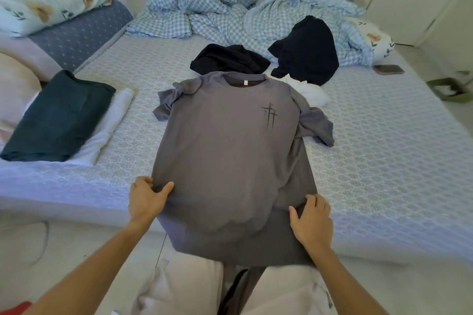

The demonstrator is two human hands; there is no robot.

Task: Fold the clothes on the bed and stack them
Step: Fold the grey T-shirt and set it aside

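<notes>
Both hands' grip [147, 198] seemingly pinches grey shirt [230, 151]

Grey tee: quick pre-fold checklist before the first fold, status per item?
1. Grey tee face up, collar away from the person: ok.
2. Left hand and right hand grip the lower part at each side: ok.
3. Sleeves flat: not ok, both bunched.
4. Hem on the bed: not ok, it hangs over the edge.
5. Collar end free: not ok, it touches the black garment.
6. Stack to receive it, dark green folded piece on white: ok.
</notes>
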